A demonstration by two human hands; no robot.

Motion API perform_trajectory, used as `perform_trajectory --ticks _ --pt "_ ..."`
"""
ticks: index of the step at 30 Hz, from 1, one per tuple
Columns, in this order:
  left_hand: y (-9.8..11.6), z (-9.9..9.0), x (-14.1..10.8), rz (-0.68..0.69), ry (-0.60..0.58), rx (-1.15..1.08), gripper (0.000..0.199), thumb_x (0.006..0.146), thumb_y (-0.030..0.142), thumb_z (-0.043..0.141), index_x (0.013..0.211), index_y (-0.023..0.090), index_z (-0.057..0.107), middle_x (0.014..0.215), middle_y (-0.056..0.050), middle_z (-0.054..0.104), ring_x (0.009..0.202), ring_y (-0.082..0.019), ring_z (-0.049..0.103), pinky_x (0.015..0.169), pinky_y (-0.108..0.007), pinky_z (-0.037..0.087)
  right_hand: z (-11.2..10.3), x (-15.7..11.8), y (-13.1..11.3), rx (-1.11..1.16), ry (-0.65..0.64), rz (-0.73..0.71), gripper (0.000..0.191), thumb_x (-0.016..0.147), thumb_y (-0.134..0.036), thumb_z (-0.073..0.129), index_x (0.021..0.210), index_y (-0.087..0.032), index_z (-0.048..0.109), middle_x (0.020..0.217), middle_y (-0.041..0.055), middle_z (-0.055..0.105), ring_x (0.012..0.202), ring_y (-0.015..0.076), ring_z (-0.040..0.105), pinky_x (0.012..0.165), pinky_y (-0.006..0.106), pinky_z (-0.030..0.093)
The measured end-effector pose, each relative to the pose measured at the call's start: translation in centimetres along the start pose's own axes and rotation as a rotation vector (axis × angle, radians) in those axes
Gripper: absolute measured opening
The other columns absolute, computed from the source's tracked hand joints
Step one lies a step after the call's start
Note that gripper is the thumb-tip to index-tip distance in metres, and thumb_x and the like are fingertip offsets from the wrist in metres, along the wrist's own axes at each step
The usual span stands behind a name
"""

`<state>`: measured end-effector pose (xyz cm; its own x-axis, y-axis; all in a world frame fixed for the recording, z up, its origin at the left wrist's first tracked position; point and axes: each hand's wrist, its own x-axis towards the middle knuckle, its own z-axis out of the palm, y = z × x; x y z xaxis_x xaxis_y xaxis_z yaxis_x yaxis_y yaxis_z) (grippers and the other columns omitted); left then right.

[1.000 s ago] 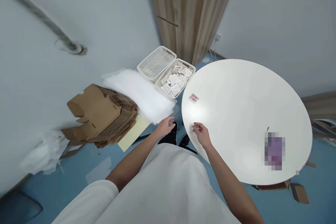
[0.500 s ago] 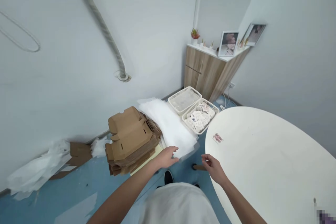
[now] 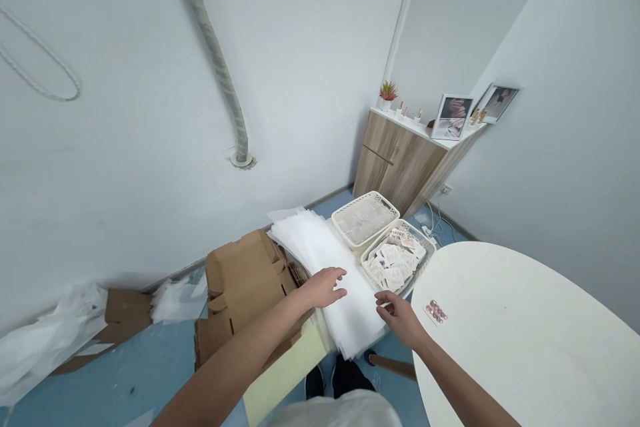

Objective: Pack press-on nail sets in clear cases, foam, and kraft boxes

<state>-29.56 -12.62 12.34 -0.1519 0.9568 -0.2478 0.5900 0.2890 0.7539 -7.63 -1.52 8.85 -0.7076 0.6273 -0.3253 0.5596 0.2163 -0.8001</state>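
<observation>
Where the two bare hands reach out, near the middle of the frame, one big pile of thin white sheets (image 3: 357, 310) lies right under the left hand (image 3: 325, 287). The pile also lies just left of the right hand (image 3: 397, 313). I can't count its sheets. The left hand is open, thumb and fingers wide apart; I can't tell if it touches the pile. The right hand has bent fingers, with a small gap by the thumb.

Two white baskets sit side by side above the hands. The basket of white cards (image 3: 424, 272) is nearer the right hand, with too many cards to count. The basket of clear plastic (image 3: 360, 244) is up and to the left. One stack of flat brown boxes (image 3: 245, 280) is left of the sheets, partly behind the left arm. At lower right, one small pack of pink bits (image 3: 436, 312) lies on one round white bench (image 3: 520, 340).
</observation>
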Motion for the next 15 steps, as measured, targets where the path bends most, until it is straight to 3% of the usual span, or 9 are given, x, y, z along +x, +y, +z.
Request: perform_trajectory --ticks 6,11,15 --pt "-2.1 -1.1 6.2 -0.099 0.166 -0.184 0.046 0.071 0.04 0.055 0.112 0.02 0.052 0.111 -0.009 0.056 0.094 -0.021 0.057 0.075 -0.031 0.045 -1.9 8.0 0.0 -0.025 -0.001 -0.038 0.026 0.073 -0.03 0.049 0.096 -0.021 0.056 0.095 0.0049 0.061 0.068 0.0138 0.058 0.063 0.028 0.046" --pt "-5.0 -1.0 14.2 -0.306 0.29 -0.339 0.049 0.069 0.033 0.059 0.115 0.018 0.049 0.119 -0.013 0.052 0.101 -0.023 0.055 0.081 -0.031 0.045 -3.8 17.7 0.2 -0.111 0.024 -0.041 0.026 0.074 -0.026 0.048 0.098 -0.019 0.056 0.098 0.0058 0.062 0.077 0.0146 0.059 0.068 0.027 0.045" --pt "-7.1 -0.7 20.6 -0.404 0.272 -0.337 0.056 0.067 0.023 0.059 0.121 0.015 0.044 0.128 -0.013 0.045 0.11 -0.024 0.05 0.089 -0.033 0.041 -3.9 24.6 0.8 -0.301 -0.038 -0.011 0.031 0.074 -0.02 0.051 0.104 -0.018 0.054 0.101 0.0065 0.061 0.081 0.0148 0.059 0.074 0.027 0.043"
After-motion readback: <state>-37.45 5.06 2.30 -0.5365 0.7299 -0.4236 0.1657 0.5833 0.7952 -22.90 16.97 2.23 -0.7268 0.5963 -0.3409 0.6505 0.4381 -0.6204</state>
